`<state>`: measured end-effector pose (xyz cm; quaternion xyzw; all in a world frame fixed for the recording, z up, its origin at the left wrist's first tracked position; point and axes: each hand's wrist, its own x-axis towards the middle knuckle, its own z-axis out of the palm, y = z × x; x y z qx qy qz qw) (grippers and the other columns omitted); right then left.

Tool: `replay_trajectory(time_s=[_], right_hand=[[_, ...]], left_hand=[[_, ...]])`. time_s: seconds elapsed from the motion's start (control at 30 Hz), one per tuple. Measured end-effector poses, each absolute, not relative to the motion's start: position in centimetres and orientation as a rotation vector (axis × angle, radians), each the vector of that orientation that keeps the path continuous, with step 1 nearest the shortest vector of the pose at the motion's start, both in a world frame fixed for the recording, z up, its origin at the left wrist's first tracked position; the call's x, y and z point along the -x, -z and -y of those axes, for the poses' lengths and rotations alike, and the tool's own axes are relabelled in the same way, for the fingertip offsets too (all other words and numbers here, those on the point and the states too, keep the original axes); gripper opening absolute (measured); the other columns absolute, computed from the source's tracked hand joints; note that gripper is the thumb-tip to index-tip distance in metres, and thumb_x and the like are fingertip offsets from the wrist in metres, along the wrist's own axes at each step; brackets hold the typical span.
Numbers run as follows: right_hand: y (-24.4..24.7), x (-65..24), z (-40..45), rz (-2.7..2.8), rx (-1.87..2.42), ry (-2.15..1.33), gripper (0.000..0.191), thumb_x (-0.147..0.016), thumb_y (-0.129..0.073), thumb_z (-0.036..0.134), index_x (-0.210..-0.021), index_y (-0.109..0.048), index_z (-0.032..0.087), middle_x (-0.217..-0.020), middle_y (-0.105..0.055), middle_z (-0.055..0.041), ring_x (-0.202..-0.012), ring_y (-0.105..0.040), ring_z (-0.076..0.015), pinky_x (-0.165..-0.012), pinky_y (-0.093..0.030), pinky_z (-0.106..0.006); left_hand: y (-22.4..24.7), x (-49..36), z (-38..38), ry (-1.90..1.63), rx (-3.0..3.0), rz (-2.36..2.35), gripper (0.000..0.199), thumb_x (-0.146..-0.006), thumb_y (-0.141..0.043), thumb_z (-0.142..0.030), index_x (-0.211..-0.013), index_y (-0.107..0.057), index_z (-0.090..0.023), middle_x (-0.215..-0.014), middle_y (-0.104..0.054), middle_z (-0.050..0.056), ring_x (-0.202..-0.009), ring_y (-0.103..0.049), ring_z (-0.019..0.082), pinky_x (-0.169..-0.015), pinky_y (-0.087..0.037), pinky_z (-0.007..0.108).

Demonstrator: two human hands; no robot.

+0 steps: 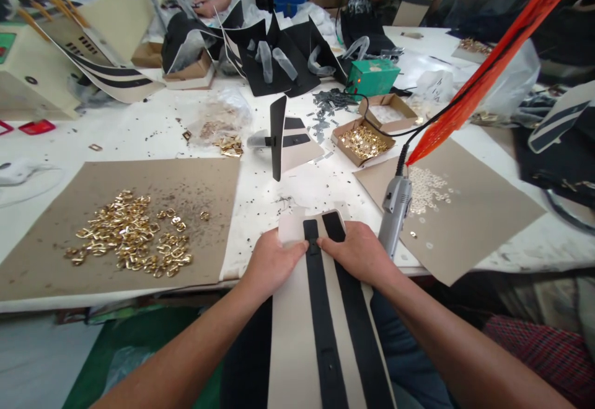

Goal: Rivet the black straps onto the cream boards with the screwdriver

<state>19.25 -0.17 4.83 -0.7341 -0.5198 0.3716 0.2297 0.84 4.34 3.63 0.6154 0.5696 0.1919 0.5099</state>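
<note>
A long beige panel with two black stripes lies over my lap, its far end by the table's edge. My left hand grips its left side, the thumb pressed beside a small dark fitting on one stripe. From the right, my right hand holds the panel too, with its thumb at the same fitting. Both hands' other fingers are hidden beneath the panel. Close to my right hand hangs a grey electric screwdriver on a black cable. A lower fitting shows on the same stripe.
Gold buckles are heaped on brown card at left. Pale rings lie on card at right. Behind are a small striped piece, a box of gold parts, a green power box and black panels. Two people sit opposite.
</note>
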Motion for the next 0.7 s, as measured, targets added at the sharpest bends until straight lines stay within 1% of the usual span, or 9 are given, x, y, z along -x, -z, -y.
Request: replay_trajectory(time_s=[0.13,0.27,0.43,0.57,0.63,0.7], right_hand=[[-4.68,-19.16,-0.03,1.47,2.021,-0.991,0.015,-0.084,-0.067,0.031,-0.075,-0.074,0.02,-0.077,-0.077,-0.0039,-0.073,-0.069,-0.0223,-0.063,-0.045,-0.028],[-4.29,-19.07,-0.18,1.501,2.048,-0.961,0.016,-0.084,-0.067,0.033,-0.075,-0.073,0.021,-0.077,-0.077,-0.0042,-0.073,-0.069,-0.0223,-0.063,-0.044,-0.028],[-4.0,-18.91,-0.28,1.531,2.085,-0.917,0.014,-0.084,-0.069,0.033,-0.079,-0.075,0.022,-0.081,-0.077,-0.005,-0.077,-0.069,-0.0238,-0.065,-0.045,-0.029],[-4.17,-18.78,-0.27,1.565,2.121,-0.877,0.016,-0.084,-0.068,0.035,-0.084,-0.076,0.021,-0.085,-0.078,-0.0068,-0.081,-0.07,-0.0256,-0.067,-0.046,-0.031],[-4.29,-18.73,-0.21,1.57,2.137,-0.862,0.017,-0.084,-0.068,0.036,-0.085,-0.076,0.021,-0.086,-0.078,-0.0078,-0.082,-0.071,-0.0263,-0.067,-0.045,-0.031],[-4.36,-18.7,-0.12,1.579,2.133,-0.855,0.018,-0.084,-0.068,0.036,-0.086,-0.076,0.02,-0.087,-0.078,-0.0089,-0.082,-0.071,-0.0266,-0.067,-0.045,-0.031]], left_hand=[[-3.62,-0.91,-4.51,-0.459,-1.487,-1.368,0.023,-0.078,-0.072,-0.03,-0.096,-0.08,-0.018,-0.093,-0.082,0.005,-0.087,-0.075,0.029,-0.074,-0.054,0.033],[-3.48,-0.99,-4.5,-0.468,-1.495,-1.363,0.02,-0.078,-0.071,-0.029,-0.094,-0.079,-0.018,-0.091,-0.082,0.004,-0.085,-0.075,0.028,-0.073,-0.055,0.031],[-3.4,-1.09,-4.53,-0.447,-1.52,-1.382,0.022,-0.08,-0.069,-0.027,-0.098,-0.078,-0.019,-0.096,-0.082,0.004,-0.089,-0.075,0.028,-0.077,-0.055,0.033],[-3.47,-1.16,-4.55,-0.445,-1.582,-1.369,0.025,-0.081,-0.069,-0.027,-0.103,-0.077,-0.018,-0.102,-0.081,0.007,-0.097,-0.074,0.03,-0.084,-0.056,0.035],[-3.5,-1.15,-4.34,-0.465,-1.648,-1.39,0.034,-0.081,-0.071,-0.028,-0.113,-0.074,-0.017,-0.11,-0.079,0.009,-0.103,-0.073,0.032,-0.09,-0.056,0.039],[-3.51,-1.1,-3.93,-0.559,-1.789,-1.467,0.055,-0.079,-0.074,-0.028,-0.131,-0.063,-0.016,-0.125,-0.072,0.013,-0.115,-0.068,0.034,-0.098,-0.054,0.044]])
